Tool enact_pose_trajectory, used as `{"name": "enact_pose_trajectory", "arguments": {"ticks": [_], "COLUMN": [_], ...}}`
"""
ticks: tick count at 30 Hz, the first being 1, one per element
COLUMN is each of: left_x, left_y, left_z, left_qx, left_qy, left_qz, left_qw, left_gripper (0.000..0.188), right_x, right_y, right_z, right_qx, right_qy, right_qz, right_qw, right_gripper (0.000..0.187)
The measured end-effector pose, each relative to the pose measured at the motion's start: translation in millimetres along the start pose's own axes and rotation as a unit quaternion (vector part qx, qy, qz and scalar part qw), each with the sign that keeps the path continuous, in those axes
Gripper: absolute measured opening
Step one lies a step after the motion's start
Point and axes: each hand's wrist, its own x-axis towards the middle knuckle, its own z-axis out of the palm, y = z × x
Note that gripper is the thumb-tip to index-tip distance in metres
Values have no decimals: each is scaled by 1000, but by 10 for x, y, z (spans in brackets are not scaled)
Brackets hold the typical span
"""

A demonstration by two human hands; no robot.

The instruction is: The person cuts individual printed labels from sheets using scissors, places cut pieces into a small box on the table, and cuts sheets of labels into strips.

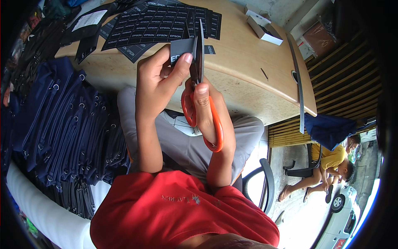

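Between the thumb and fingers of my left hand point(155, 81) is a small dark label point(179, 46) with pale lettering, held up above the table's near edge. My right hand point(204, 106) grips scissors point(200, 62) by their orange handles, thumb through one loop. The blades point away from me and stand nearly upright in view, slightly parted. They are right beside the label's right edge; whether the edge lies between them I cannot tell. Beyond my hands, printed black label sheets point(145, 29) overlap on the wooden table point(236, 54). A small cut label point(209, 50) lies just right of the blades.
A white open box point(265, 31) stands at the far right of the table, and a dark strip point(296, 70) hangs over its right edge. Stacked navy fabric pieces with metal rings point(74, 128) fill the left side. Right, beyond a chair point(267, 186), people point(331, 162) sit near a vehicle.
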Motion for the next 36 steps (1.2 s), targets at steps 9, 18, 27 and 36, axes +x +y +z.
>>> {"name": "enact_pose_trajectory", "arguments": {"ticks": [9,18,27,36], "left_x": [-13,-21,-24,-25], "left_y": [25,40,48,37], "left_z": [-19,-14,-28,-38], "left_qx": [-16,-38,-30,-25], "left_qy": [-2,4,-4,-6], "left_qz": [-1,-7,7,6], "left_qw": [1000,999,1000,1000], "left_gripper": [16,16,14,13], "right_x": [-16,-12,-12,-11], "right_y": [-41,-50,43,48], "right_z": [32,53,52,55], "right_qx": [6,10,53,57], "right_qy": [6,1,-23,-23], "right_qz": [-1,-9,-68,-65], "right_qw": [1000,1000,996,996], "right_gripper": [50,57,70,69]}}
